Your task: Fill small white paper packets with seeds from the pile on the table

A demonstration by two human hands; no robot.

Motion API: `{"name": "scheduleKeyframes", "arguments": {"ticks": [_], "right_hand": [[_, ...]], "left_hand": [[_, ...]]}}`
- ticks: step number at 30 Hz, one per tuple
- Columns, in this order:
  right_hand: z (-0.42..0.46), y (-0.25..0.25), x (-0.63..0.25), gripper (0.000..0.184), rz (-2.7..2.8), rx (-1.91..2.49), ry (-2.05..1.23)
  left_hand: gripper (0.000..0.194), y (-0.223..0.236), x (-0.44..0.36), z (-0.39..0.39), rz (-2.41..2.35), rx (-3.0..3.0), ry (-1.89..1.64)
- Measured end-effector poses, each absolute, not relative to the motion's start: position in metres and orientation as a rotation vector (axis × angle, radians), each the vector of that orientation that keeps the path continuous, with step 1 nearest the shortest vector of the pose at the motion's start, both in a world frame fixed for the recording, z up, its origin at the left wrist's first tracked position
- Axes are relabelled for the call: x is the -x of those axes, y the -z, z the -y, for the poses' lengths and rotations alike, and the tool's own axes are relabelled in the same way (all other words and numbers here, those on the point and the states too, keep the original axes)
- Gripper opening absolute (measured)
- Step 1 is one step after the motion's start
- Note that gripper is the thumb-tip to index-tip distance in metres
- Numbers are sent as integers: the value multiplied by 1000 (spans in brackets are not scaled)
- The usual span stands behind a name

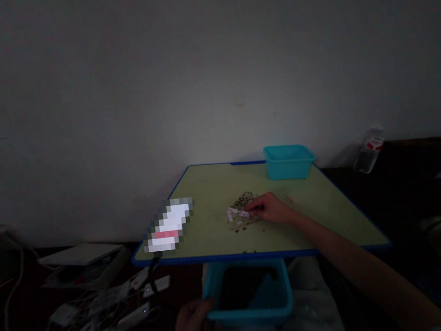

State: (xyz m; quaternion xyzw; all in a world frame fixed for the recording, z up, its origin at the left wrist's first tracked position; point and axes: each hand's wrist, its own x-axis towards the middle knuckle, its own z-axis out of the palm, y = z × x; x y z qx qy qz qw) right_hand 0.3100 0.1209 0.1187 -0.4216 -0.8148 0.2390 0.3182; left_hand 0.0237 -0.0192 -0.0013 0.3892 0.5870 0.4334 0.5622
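Note:
My right hand (270, 208) rests on a green table with a blue edge (213, 240), fingers closed on a small white card (239, 214) beside a pile of small dark bits (243, 201). My left hand (190, 322) grips the left rim of a turquoise bin (253, 313) held below the table's near edge. The bin's inside is dark.
A second turquoise tub (287, 161) stands at the table's far right corner. A blurred white and red item (168, 225) lies at the table's left. A plastic bottle (368, 152) leans at the right. Cables, chargers and papers (101, 306) litter the floor at the left.

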Motion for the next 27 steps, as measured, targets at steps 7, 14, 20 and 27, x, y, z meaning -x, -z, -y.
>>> {"name": "scheduleKeyframes", "arguments": {"ticks": [7, 14, 20, 27], "right_hand": [[-122, -118, -310, 25, 2095, 1154, -637], [-121, -119, -309, 25, 2114, 1137, -627], [-119, -121, -309, 25, 2134, 1119, -619], [-120, -119, -309, 23, 2139, 1110, -641]], "left_hand": [[38, -1, -25, 20, -1429, -877, -1017], [41, -3, -25, 19, -1375, -914, -1002], [39, 2, -23, 19, -1376, -894, -1017], [40, -2, -25, 20, -1356, -919, -1013]]}}
